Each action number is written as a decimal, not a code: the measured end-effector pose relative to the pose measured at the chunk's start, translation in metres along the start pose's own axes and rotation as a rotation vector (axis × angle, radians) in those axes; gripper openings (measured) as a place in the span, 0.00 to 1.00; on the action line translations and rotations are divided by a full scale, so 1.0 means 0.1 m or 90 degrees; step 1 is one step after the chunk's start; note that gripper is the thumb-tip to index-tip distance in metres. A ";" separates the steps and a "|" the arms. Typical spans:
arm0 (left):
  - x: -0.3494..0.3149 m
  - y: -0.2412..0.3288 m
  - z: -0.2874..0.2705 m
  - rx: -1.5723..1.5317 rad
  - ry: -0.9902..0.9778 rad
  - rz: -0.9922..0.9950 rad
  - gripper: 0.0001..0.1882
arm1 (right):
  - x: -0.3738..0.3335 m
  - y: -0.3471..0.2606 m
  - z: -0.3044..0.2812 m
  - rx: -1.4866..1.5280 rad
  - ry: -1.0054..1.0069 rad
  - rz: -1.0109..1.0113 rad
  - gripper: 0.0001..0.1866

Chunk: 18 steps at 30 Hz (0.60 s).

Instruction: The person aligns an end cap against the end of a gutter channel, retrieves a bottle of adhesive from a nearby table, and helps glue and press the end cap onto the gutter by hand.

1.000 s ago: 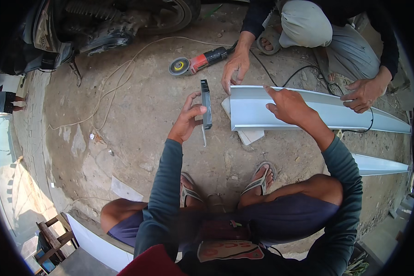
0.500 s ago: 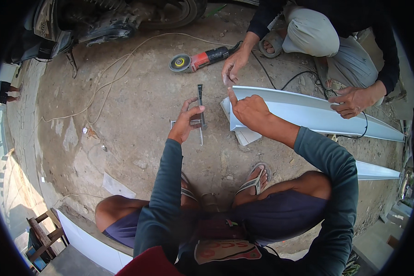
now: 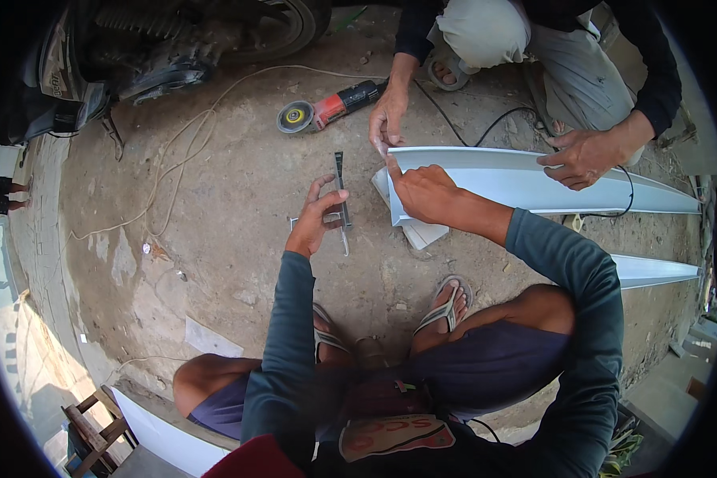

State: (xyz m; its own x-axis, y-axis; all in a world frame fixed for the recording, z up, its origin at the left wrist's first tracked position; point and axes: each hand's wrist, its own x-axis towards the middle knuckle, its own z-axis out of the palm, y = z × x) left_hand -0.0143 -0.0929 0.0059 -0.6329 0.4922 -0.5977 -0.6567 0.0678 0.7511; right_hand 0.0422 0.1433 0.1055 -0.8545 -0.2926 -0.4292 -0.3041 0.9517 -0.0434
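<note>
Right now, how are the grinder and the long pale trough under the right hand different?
The grinder is red and black, while the trough is pale. The grinder is short; the trough is much longer. The grinder lies on the bare ground, but the trough's left end sits over a white block. Both are longer than they are wide.

white channel (image 3: 506,177), dark bracket (image 3: 339,165), red-and-black grinder (image 3: 338,106)

Motorcycle (image 3: 167,48) cut off, slim piece (image 3: 339,170) part-hidden
</note>
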 end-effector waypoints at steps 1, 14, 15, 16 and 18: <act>0.00 0.00 -0.02 0.003 0.002 -0.003 0.41 | 0.00 -0.01 0.03 0.155 0.025 0.035 0.26; -0.01 0.03 -0.08 -0.005 0.030 0.006 0.43 | 0.37 0.63 0.04 0.665 0.213 0.221 0.11; -0.01 0.03 -0.09 -0.005 0.030 0.007 0.43 | 0.40 0.63 0.02 0.680 0.188 0.223 0.10; -0.01 0.04 -0.10 -0.003 0.029 0.007 0.43 | 0.42 0.63 0.00 0.679 0.188 0.223 0.10; -0.01 0.03 -0.12 -0.001 0.028 0.006 0.43 | 0.44 0.63 -0.02 0.701 0.162 0.240 0.10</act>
State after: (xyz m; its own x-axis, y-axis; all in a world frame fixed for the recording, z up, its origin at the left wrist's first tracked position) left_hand -0.0205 -0.1035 0.0060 -0.6565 0.4544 -0.6021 -0.6511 0.0618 0.7565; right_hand -0.0158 0.1903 0.0859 -0.9089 0.1311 -0.3958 0.4037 0.5139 -0.7569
